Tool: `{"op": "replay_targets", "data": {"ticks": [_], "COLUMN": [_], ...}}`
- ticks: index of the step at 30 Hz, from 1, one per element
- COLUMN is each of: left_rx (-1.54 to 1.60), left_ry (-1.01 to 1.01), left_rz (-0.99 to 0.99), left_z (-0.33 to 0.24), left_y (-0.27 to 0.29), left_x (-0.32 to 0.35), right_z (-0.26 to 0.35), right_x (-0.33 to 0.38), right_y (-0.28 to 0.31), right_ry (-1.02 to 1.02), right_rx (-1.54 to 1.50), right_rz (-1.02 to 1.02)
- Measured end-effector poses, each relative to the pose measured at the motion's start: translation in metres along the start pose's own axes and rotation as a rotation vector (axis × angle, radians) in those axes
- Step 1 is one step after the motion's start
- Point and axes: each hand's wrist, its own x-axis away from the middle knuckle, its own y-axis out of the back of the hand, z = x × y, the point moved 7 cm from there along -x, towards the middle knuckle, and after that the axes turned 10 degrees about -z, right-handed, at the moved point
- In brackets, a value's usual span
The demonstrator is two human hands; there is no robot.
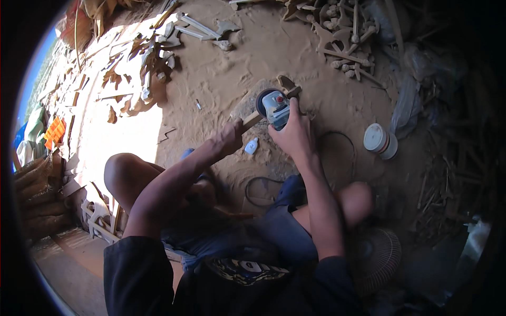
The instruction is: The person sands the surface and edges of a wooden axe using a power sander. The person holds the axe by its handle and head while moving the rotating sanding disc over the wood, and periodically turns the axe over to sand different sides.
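Note:
My left hand (pixel 227 138) is closed round the near end of a long, pale tan bone (pixel 252 120), which slants up and away to the right. In my right hand (pixel 293 132) is a small angle grinder (pixel 276 107), gripped by its body. Its round disc (pixel 260 101) lies across the bone's middle; whether it touches the bone I cannot tell. Beyond the grinder a wider brown end (pixel 288 84) shows, apparently the same bone's. On the dusty ground just below the bone lies a small white bottle (pixel 252 146).
Loose bones (pixel 203 29) are piled at the far left, with another heap (pixel 348 45) at the far right. A white tub (pixel 375 138) sits right of my arm, near a black cord (pixel 350 141). A round fan cage (pixel 389 258) stands by my right knee.

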Motion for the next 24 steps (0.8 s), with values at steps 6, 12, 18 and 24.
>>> {"op": "replay_targets", "data": {"ticks": [6,12,18,24], "left_rx": [0.506,0.481,0.521,0.564], "left_ry": [0.445,0.507,0.572,0.548], "left_rz": [0.654,0.767,0.744,0.796], "left_z": [0.008,0.012,0.015,0.011], "left_y": [-0.017,-0.020,-0.025,-0.014], "left_x": [-0.018,-0.015,-0.011,-0.030], "right_z": [-0.008,-0.016,-0.013,-0.013], "right_x": [-0.001,-0.010,0.011,0.022], "right_y": [0.009,0.011,0.017,0.006], "right_ry": [-0.019,-0.057,-0.052,-0.059], "right_rx": [0.045,0.080,-0.047,-0.042], "right_rz": [-0.057,-0.101,-0.066,0.054]}}
